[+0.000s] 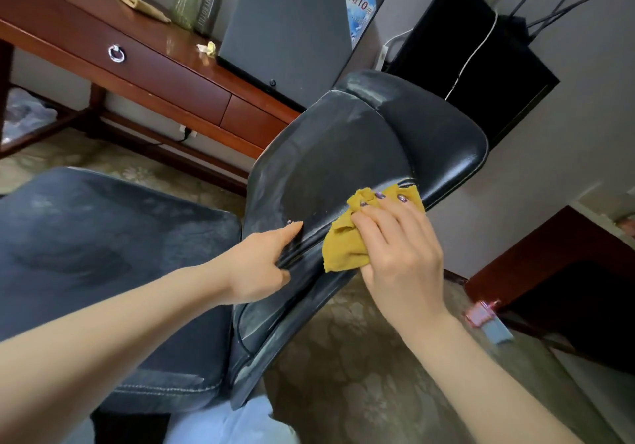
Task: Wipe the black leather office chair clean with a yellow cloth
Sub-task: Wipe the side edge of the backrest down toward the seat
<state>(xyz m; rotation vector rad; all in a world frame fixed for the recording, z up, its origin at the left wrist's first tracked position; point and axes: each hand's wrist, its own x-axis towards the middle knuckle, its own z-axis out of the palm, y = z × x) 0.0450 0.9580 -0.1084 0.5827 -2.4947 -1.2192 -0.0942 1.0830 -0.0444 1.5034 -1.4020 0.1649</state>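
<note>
Pale trousers (240, 423) sit right under the black leather chair (343, 155). Left hand (261, 261) grips the backrest's near edge. Further up that edge, right hand (398, 240) fingers curl over the bunched yellow cloth (343, 247), pressing it on. Open carpet (360, 357) to the right.

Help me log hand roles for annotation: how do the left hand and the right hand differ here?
The left hand is bare and grips the edge of the chair backrest; the right hand holds a bunched yellow cloth against it. The left hand sits nearer the seat, the right hand nearer the headrest. Both work on the same backrest.
</note>
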